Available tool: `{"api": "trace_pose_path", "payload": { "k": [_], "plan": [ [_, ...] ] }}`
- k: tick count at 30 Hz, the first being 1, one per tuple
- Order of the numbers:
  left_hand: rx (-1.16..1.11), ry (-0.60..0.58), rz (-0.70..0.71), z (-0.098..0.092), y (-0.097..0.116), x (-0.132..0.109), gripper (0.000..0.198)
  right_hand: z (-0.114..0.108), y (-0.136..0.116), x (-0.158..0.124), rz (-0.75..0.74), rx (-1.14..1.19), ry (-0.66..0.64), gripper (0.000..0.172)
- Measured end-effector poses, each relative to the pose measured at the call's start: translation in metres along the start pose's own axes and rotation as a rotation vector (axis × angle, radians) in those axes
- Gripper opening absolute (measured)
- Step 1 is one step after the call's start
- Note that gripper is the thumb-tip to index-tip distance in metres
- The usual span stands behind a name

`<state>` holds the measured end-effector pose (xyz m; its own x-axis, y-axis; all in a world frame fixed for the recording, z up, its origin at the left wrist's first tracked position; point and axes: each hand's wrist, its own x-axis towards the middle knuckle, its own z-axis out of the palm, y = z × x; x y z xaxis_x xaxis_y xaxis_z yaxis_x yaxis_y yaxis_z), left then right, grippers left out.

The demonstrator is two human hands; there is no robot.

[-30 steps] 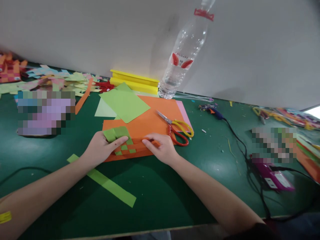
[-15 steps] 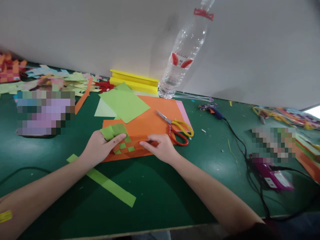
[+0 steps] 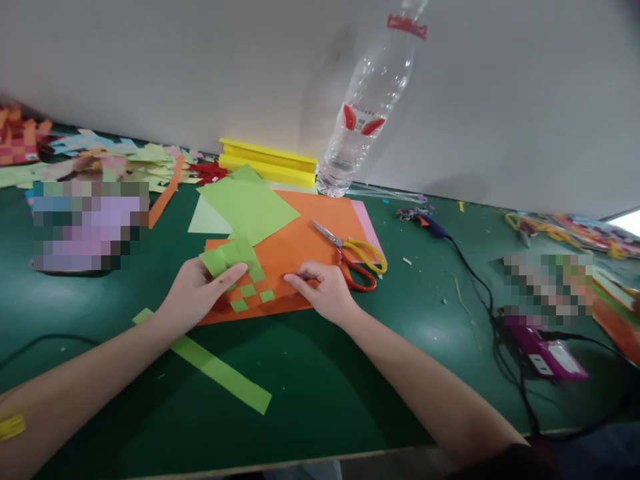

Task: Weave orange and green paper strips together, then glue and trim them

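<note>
An orange paper sheet (image 3: 305, 243) lies on the green table (image 3: 320, 373), with light green strips woven through its near left corner. My left hand (image 3: 197, 293) pinches the free ends of the green strips (image 3: 227, 255), holding them folded back over that corner. My right hand (image 3: 323, 288) rests on the orange sheet's near edge, fingers curled and pressing down on the orange paper. Small green squares of the weave (image 3: 253, 295) show between my two hands.
Red and yellow scissors (image 3: 353, 257) lie just right of my right hand. A loose green strip (image 3: 215, 367) lies near my left forearm. A green square sheet (image 3: 247, 203), yellow folded card (image 3: 270, 163), a plastic bottle (image 3: 365, 107), a glue gun with cable (image 3: 435, 227) and paper scraps (image 3: 100, 160) sit behind.
The raised orange strips have been flattened down and the sheet now lies smooth. My left hand drew the green ends slightly up and left; my right hand shifted a little.
</note>
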<state>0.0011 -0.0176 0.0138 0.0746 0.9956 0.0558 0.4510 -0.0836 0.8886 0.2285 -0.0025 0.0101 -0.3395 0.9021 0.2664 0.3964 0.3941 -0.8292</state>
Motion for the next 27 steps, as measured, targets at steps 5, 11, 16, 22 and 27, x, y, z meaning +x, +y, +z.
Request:
{"api": "trace_pose_path", "payload": {
  "k": [5,11,16,22,27],
  "plan": [
    [-0.125,-0.077,-0.007,0.004,0.007,0.001,0.043,0.001,-0.002,-0.003,-0.068,-0.014,0.107,0.028],
    [0.034,-0.241,0.085,0.003,0.011,0.001,0.023,0.002,-0.007,-0.006,-0.048,0.035,0.087,0.024],
    [0.067,-0.215,0.129,0.002,0.010,0.001,0.024,0.003,-0.005,-0.004,0.105,0.123,-0.043,0.025],
    [0.015,-0.211,0.107,0.003,0.011,0.001,0.022,0.002,-0.007,-0.002,0.078,0.184,-0.063,0.022],
    [0.045,-0.201,0.093,0.003,0.008,0.003,0.022,0.002,-0.008,-0.002,0.036,0.143,-0.085,0.027]
  ]
}}
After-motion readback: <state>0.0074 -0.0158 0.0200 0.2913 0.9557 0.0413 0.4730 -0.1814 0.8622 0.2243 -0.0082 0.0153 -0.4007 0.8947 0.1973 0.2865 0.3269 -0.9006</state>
